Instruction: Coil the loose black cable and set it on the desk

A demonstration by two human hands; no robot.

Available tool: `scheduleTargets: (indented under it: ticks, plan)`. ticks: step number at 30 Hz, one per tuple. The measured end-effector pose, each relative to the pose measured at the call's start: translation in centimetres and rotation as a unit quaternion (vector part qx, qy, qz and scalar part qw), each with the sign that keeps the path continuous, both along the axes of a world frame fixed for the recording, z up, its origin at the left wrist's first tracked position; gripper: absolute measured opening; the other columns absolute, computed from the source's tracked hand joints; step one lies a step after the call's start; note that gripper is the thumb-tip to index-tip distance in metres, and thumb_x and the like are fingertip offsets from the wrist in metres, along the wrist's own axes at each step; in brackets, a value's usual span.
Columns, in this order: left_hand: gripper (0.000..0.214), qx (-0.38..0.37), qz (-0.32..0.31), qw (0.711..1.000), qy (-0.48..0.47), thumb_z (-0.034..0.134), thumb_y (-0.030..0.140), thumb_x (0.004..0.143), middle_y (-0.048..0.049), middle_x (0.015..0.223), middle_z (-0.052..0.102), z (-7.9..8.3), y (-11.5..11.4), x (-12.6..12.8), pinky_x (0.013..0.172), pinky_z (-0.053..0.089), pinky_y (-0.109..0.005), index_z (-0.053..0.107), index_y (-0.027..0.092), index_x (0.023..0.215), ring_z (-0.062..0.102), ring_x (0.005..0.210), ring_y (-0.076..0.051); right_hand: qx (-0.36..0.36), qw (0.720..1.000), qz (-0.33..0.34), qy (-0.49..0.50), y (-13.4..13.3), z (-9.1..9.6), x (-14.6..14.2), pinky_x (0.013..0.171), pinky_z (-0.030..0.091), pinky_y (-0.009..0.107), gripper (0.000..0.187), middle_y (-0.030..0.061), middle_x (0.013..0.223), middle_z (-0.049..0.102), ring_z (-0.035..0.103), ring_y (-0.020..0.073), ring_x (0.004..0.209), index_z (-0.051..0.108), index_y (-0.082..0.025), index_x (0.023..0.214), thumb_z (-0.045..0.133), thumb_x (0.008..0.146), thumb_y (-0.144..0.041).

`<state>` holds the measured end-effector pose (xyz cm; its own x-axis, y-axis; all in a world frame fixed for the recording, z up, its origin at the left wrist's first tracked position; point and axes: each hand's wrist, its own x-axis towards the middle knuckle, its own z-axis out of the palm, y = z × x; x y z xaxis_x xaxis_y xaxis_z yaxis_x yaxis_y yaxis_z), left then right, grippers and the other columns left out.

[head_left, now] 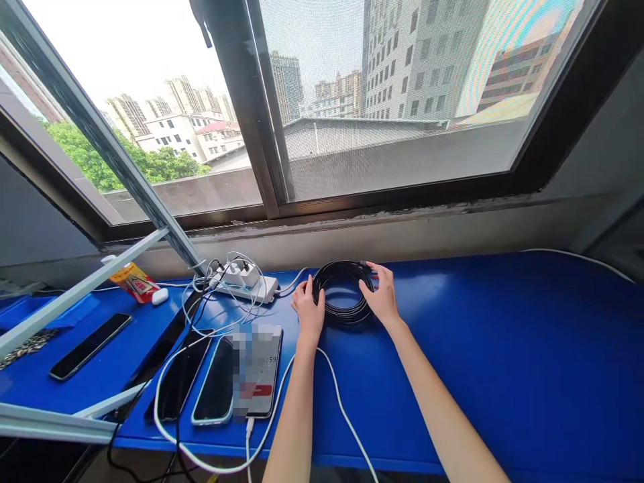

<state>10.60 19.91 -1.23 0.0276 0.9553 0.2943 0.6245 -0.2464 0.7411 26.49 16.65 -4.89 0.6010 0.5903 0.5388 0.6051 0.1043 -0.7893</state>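
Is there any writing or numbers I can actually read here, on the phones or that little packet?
":59" on the lit phone screen; the rest of that screen is blurred.
Orange packet by the window: it has print, but too small to read.
Other phones: dark screens, nothing to read.
Black cable coil between the left hand and right hand: no label visible.

phone screen [263, 376]: I read the digits ":59" near its top right; most of the display is blurred out, with a red band lower down whose wording I cannot make out.
orange packet [133, 281]: it carries a red label with print too small for me to read.
other phones [217, 382]: their screens are dark and show no text.
power strip [245, 285]: I can read no marking on it.
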Motion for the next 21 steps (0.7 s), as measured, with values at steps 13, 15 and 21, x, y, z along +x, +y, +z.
scheduleTargets:
  ticks: [13,15,21]
  plan:
    - [0.032,0.018,0.033,0.999,-0.031,0.052,0.014,0.08,-0.0121,0.11,0.062,0.5,0.2,-0.9,0.093,0.045,-0.039,0.067,0.017,0.108,0.056,0.108,-0.026,-0.081,0.995,-0.049,0.027,-1.1,2.6,-0.5,0.075,0.054,0.034,0.025,0.0068,0.107,0.059,0.06,0.017,0.089,0.058,-0.014,0.111,0.058,0.092,-0.031]
    - [0.03,0.012,0.033,0.999,-0.025,0.052,0.013,0.08,-0.0118,0.104,0.062,0.3,0.5,-1.1,0.093,0.045,-0.039,0.069,0.017,0.103,0.057,0.103,-0.026,-0.111,0.992,-0.057,0.024,-1.4,3.3,-0.6,0.075,0.053,0.034,0.024,0.0066,0.106,0.059,0.06,0.0168,0.088,0.058,-0.014,0.109,0.059,0.091,-0.031]
    - [0.032,-0.008,0.023,1.0,-0.002,0.051,0.012,0.081,-0.0078,0.088,0.063,0.2,0.5,-1.2,0.087,0.048,-0.035,0.072,0.021,0.103,0.06,0.091,-0.023,-0.239,0.971,-0.022,0.001,-2.5,5.5,-1.2,0.071,0.052,0.031,0.023,0.0026,0.087,0.062,0.06,0.0137,0.076,0.062,-0.014,0.091,0.059,0.091,-0.037]
